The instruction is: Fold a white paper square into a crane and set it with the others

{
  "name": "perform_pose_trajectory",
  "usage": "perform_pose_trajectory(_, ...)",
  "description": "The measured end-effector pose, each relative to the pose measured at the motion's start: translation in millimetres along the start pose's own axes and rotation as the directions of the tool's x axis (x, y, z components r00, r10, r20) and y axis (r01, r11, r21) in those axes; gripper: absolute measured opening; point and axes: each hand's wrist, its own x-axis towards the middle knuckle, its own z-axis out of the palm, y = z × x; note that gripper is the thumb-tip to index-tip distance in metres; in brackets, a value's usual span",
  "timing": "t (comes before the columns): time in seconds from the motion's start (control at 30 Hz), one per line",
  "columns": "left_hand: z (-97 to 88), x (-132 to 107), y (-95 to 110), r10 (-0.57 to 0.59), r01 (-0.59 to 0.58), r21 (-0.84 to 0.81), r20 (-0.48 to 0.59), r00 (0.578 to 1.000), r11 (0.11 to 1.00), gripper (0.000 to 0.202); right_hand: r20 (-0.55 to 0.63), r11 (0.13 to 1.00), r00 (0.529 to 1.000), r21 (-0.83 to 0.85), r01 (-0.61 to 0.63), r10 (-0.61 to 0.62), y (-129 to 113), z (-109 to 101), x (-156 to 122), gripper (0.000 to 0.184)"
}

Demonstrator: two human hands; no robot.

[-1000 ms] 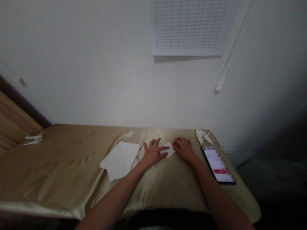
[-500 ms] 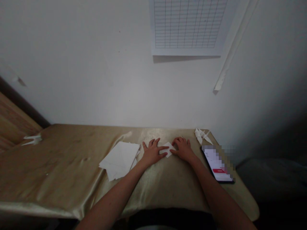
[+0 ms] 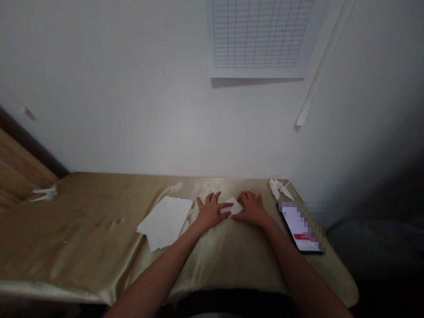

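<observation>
Centrally in the head camera's view, two bare hands are meeting over a small white paper [image 3: 236, 209], which is lying flat on a surface [image 3: 82, 229] covered in shiny gold-toned cloth. The left hand [image 3: 209, 213] is coming in from the left with its grip open: the fingers are spreading wide, the index finger is resting across the paper and the thumb is touching down at its near edge, apparently so that the piece is being steadied from above rather than pinched. The right hand [image 3: 254, 210] is resting at the paper's right side, its fingers curling and its thumb reaching along the near edge, perhaps to control that border; whether its grip is closing on the paper, one cannot tell. Left of the hands, a loose stack of white sheets [image 3: 167, 216] is lying beside the left forearm, probably for easy reach. Toward the right end, a phone [image 3: 300, 223] with a lit, partly blurred screen is lying face up, likely angled for viewing. Just beyond it, folded white paper shapes [image 3: 278, 189] with pointed tips are sitting near the wall [image 3: 132, 110], seemingly set aside from the hands.
</observation>
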Motion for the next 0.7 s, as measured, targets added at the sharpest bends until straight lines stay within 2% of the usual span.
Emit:
perform_pose_trajectory(0.17,1.3,0.3,-1.2,-0.004,0.004,-0.001,0.001,1.000,1.000,0.040,-0.041,1.000,0.999,0.002,0.024,-0.024,4.7,-1.3,2.1,0.049)
perform_pose_trajectory(0.43,-1.9,-0.2,0.2,-0.006,0.007,-0.013,0.022,1.000,1.000,0.040,-0.097,0.996,0.995,-0.088,0.026,-0.035,0.8,-2.9,6.7,0.019)
perform_pose_trajectory(0.7,-2.1,0.9,-0.1,-0.006,0.006,-0.017,0.023,1.000,1.000,0.041,-0.107,0.995,0.994,-0.102,-0.011,0.000,2.4,-4.2,12.4,0.016)
